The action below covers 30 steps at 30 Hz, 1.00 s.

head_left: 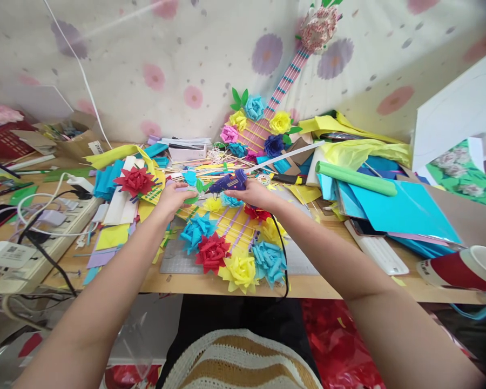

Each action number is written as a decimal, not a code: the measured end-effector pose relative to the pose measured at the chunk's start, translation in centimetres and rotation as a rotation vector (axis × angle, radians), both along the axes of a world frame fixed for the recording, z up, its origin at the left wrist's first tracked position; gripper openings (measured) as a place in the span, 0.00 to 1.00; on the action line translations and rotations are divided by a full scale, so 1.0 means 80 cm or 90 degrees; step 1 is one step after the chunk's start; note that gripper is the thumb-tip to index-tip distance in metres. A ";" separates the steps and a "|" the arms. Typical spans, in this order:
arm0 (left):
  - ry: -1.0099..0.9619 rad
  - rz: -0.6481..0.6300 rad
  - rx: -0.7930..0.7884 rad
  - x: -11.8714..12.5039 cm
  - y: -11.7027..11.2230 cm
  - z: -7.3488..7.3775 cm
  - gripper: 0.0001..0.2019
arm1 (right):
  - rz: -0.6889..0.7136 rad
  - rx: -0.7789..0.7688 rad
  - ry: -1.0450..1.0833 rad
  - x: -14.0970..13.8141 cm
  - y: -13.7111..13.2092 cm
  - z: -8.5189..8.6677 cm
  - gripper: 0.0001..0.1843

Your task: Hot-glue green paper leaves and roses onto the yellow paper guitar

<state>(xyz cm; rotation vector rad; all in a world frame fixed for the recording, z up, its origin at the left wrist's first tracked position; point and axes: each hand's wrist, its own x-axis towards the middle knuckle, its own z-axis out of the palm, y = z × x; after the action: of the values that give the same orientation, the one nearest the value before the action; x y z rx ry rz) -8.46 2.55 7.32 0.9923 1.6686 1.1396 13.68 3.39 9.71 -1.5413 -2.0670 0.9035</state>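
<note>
My right hand (254,194) is closed round a blue glue gun (229,182), its nozzle pointing left and its black cord (284,254) trailing down over the table edge. My left hand (172,196) pinches a small green paper leaf (198,186) right at the nozzle. Both hands hover over a paper craft piece (230,237) lying flat on the table, ringed with blue, red and yellow paper flowers.
A second flower-covered paper guitar (267,116) leans on the wall behind. A power strip (44,237) with cables lies left. Coloured paper sheets (400,208), a green paper roll (354,178), a white keyboard (378,254) and a red cup (459,270) lie right.
</note>
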 end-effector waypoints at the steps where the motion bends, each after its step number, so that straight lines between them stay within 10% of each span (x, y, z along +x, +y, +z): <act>1: 0.000 -0.003 0.000 0.000 0.000 0.000 0.22 | 0.000 0.000 -0.004 0.001 0.001 0.000 0.24; 30: -0.041 -0.008 -0.001 0.002 0.003 0.005 0.22 | 0.004 0.014 -0.094 -0.003 0.005 0.002 0.29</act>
<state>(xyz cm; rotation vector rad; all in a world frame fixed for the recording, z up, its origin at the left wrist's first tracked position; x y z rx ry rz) -8.33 2.82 7.72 0.9540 1.6091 1.1511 13.42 3.77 9.89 -1.6358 -2.1768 0.7874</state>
